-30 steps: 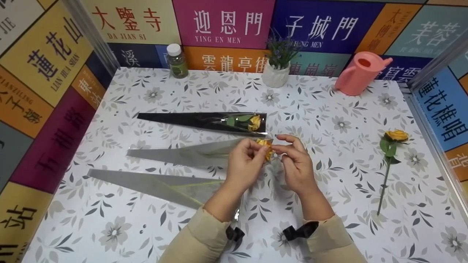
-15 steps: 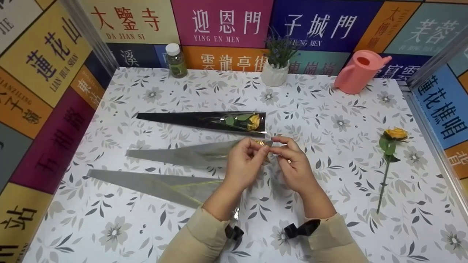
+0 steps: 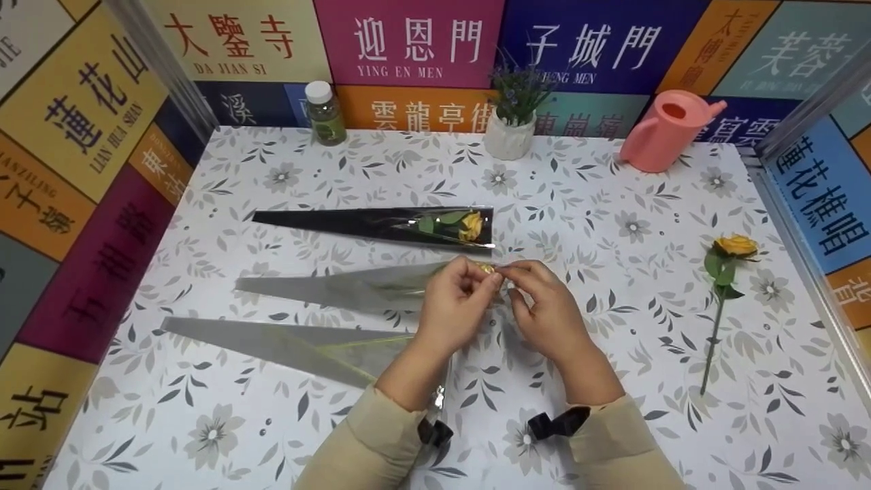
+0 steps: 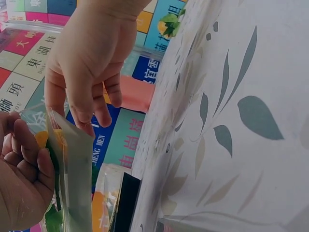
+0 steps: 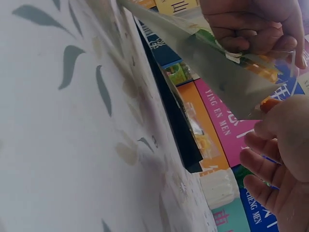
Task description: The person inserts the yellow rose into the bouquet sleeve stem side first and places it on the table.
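A grey clear-fronted sleeve [image 3: 292,291] holds a yellow rose [image 5: 260,67], largely hidden behind the fingers in the head view. My left hand [image 3: 454,303] pinches the sleeve's wide end beside the flower, fingers curled. My right hand [image 3: 548,309] pinches the edge of the same opening with thumb and forefinger, its other fingers loosely bent. In the left wrist view the sleeve [image 4: 77,169] stands between both hands, its clear film lifted away from the grey back.
Behind lies a black sleeve [image 3: 354,224] with a yellow rose; nearer is another grey sleeve [image 3: 272,340]. A loose yellow rose [image 3: 735,246] lies at right. A jar [image 3: 326,116], potted plant [image 3: 510,136] and pink watering can [image 3: 663,136] stand along the back.
My right hand has shifted slightly left, its raised fingers lowering and its fingertips closing on the sleeve's edge by my left fingers. My left hand has barely moved.
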`<state>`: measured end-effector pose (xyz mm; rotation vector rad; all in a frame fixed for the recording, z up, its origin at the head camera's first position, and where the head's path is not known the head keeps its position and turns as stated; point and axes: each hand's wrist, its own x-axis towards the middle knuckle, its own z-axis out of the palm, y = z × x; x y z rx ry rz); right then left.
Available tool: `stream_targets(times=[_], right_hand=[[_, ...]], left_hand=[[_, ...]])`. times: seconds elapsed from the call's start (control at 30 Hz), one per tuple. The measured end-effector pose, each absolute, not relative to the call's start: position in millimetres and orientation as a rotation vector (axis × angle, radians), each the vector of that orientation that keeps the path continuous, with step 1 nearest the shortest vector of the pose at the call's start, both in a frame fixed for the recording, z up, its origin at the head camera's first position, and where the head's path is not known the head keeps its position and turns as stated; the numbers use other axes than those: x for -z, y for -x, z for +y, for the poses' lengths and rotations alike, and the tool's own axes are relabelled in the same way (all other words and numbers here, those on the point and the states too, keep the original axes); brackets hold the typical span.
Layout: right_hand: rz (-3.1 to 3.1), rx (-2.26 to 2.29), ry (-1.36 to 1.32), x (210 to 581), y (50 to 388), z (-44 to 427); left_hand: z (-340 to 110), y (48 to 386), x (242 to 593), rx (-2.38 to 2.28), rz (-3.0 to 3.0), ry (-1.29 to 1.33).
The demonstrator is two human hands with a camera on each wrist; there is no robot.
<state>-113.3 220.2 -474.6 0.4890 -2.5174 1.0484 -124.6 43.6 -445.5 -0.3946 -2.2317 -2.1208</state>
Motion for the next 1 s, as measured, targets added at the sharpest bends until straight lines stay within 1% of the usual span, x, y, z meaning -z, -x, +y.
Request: stream_targets(times=[0.17, 0.57, 0.67, 0.87, 1.0], right_hand=[[-2.503, -0.952, -0.503, 477.1, 113.8, 222.0], [-2.508, -1.090, -0.590, 478.9, 115.3, 232.1], [-2.486, -1.220, -0.528, 479.2, 114.8, 232.4], [-2.411, -1.611, -0.298, 474.9, 111.8, 226.0], [-2.419, -1.739, -0.234, 474.0, 111.3, 221.5]], left_hand=[[44.0, 124.3, 445.2, 2.130, -2.235, 0.384], [42.5, 125.2, 446.8, 2.115, -2.241, 0.300], [42.5, 124.8, 445.9, 2.122, -2.231, 0.292], [44.9, 122.9, 444.2, 2.136, -2.252, 0.292], [46.4, 122.2, 444.7, 2.118, -2.265, 0.277]])
